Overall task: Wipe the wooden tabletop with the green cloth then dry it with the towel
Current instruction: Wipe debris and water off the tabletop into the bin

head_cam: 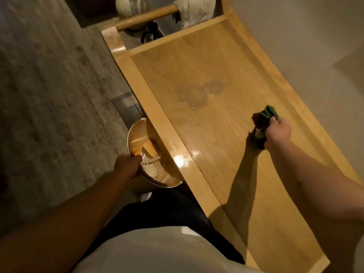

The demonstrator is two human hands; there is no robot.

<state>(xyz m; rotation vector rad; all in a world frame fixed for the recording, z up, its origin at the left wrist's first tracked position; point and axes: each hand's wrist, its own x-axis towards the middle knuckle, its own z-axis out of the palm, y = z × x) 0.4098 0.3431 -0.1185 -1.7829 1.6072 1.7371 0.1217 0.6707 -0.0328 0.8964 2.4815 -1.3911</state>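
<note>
— What are the right fingers (273, 121) doing?
— Curled tight around the bunched green cloth (266, 115); the right hand (278, 133) holds it just over the wooden surface (226, 62), toward its far-right side.
— And the left?
— The left hand (127, 164) has its fingers clamped over the rim of a round bowl (136, 134), held just beside the surface's near edge, with scraps inside.
— Anything on the wood?
— Wet patches (197, 97) glisten near the middle, apart from the cloth.
— The towel?
— A pale towel (194, 10) hangs over a wooden rail (145, 17) at the far end.
</note>
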